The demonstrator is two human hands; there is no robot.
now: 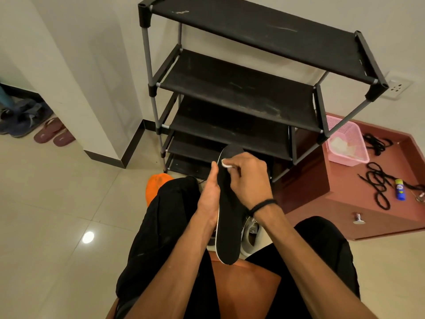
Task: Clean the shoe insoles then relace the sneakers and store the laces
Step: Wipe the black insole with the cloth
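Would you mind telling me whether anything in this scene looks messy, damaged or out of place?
Nothing looks damaged or spilled. The black laces lie in loose tangles on the reddish cabinet instead of stored, and the shoe rack shelves show pale scuffs or dust. The right hand pinches a white pad against the insole, which the left hand steadies.

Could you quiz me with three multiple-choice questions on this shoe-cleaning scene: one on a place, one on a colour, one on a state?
1. Where is the pink basket?
A. on the brown cabinet
B. on the top shelf
C. on a lap

2. What colour is the insole?
A. white
B. black
C. red

3. What does the right hand do?
A. hangs idle
B. ties a lace
C. presses a white pad onto the insole

Answers: 1 A, it sits on the cabinet top; 2 B, its face is black; 3 C, fingers pinch the pad against it.
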